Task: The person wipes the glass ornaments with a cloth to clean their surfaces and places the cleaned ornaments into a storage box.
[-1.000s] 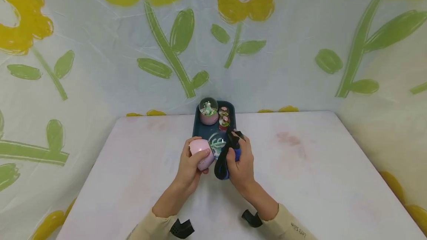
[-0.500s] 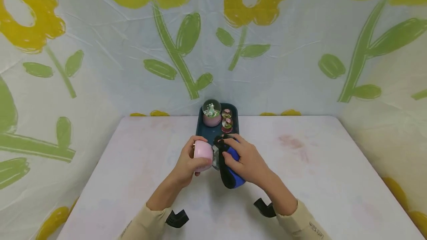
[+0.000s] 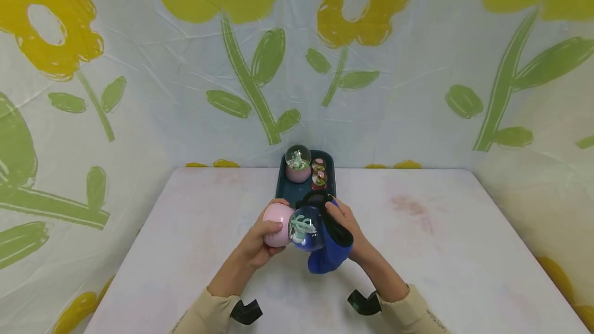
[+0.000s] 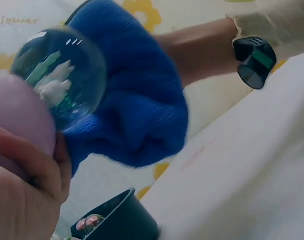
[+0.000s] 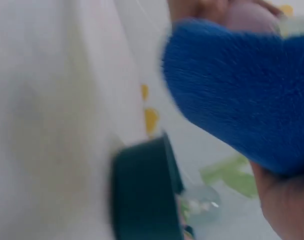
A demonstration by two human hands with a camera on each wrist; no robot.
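My left hand (image 3: 256,244) grips the pink base (image 3: 274,220) of a snow globe, thumb across its front. The globe is tipped sideways, its clear dome (image 3: 303,232) pointing right; pale green and white figures show inside. In my right hand (image 3: 347,219) is a blue fuzzy cloth (image 3: 325,259) with a black edge, pinched near its top and hanging down. The cloth lies right against the dome's right side. In the left wrist view the blue cloth (image 4: 137,95) spreads behind the dome. The right wrist view shows the cloth (image 5: 242,85) covering most of the globe.
Behind the hands, a dark teal tray (image 3: 289,189) stands at the table's back edge. It holds another pink-based snow globe (image 3: 298,165) and two small globe ornaments (image 3: 319,177). A flower-printed sheet (image 3: 399,117) hangs around the white table (image 3: 445,251).
My right hand has shifted the cloth, which was bunched over the dome and now hangs to its right, baring more glass. My left hand keeps its hold on the base.
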